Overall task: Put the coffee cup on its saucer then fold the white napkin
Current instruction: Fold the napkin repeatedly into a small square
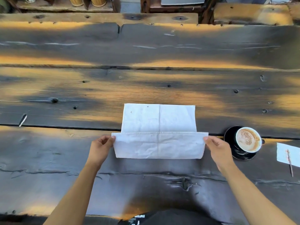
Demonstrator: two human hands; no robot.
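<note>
Cup's sorted: the coffee cup (248, 139) sits on its black saucer (230, 138) at three o'clock of the white napkin (159, 132). You're mid-fold now. Your left hand (101, 146) and right hand (218, 147) pinch the near flap's corners, lifted toward twelve o'clock. The cloth is creased and rumpled, lying on the table (146, 184) dead centre.

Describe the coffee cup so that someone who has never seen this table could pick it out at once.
Start at the dark wooden table and find the white napkin held at its near corners by the left hand and right hand. Just past the right hand sits the coffee cup on a black saucer. It is the only round thing there, white-rimmed and full of milky brown coffee.
</note>
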